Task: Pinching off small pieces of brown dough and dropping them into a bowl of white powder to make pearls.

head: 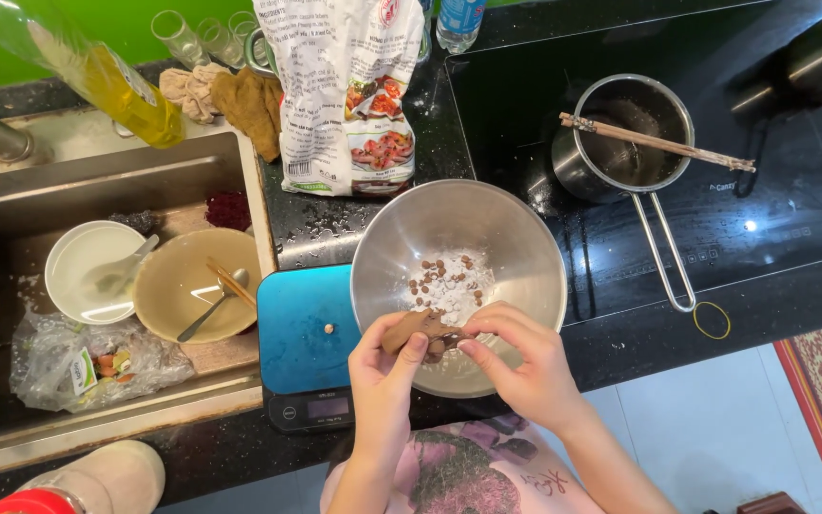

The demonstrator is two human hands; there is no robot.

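My left hand (384, 366) and my right hand (518, 354) meet over the near rim of a steel mixing bowl (516, 243). Together they pinch a small brown piece (415, 328), soft-looking and torn at one end. White powder and several small brown balls (444, 284) lie in the bottom of the bowl. The bowl stands partly on a blue kitchen scale (297, 328), which has one brown ball loose on its top.
A printed flour bag (344, 90) stands behind the bowl. A saucepan (630, 133) with chopsticks across it sits on the black cooktop at right. The sink (97, 190) at left holds bowls, a spoon and a plastic bag; an oil bottle (121, 86) stands behind it.
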